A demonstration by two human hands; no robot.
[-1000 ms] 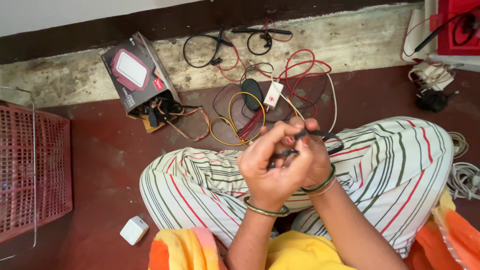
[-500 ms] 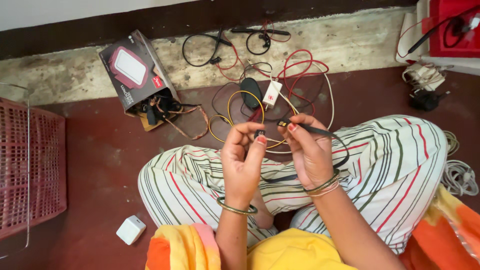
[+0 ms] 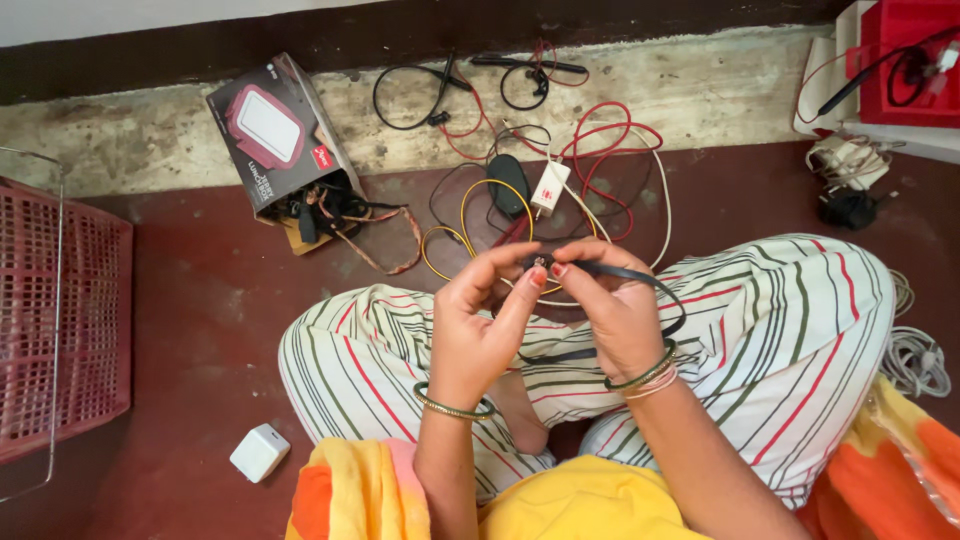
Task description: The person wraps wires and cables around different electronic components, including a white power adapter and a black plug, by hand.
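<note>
I sit cross-legged on a dark red floor in striped trousers. My right hand (image 3: 612,305) grips a black flat cable (image 3: 640,276) that loops over my right knee. My left hand (image 3: 482,320) pinches the small tip of that cable (image 3: 540,264) between thumb and fingers, just left of my right hand's fingertips. Both hands are raised over my lap, close together. Beyond them on the floor lies a tangle of red, yellow, white and black wires (image 3: 545,195) with a small white adapter (image 3: 549,187).
An open dark cardboard box (image 3: 272,140) with cables spilling out lies at the back left. A red plastic crate (image 3: 55,325) stands at the left. A white square plug (image 3: 259,452) lies by my left knee. Black earphones (image 3: 420,95), a red box (image 3: 915,60) and grey cable coils (image 3: 915,360) sit around.
My hands were clasped together over my lap; they have parted and risen slightly, now holding the black cable's tip between the fingertips of both hands.
</note>
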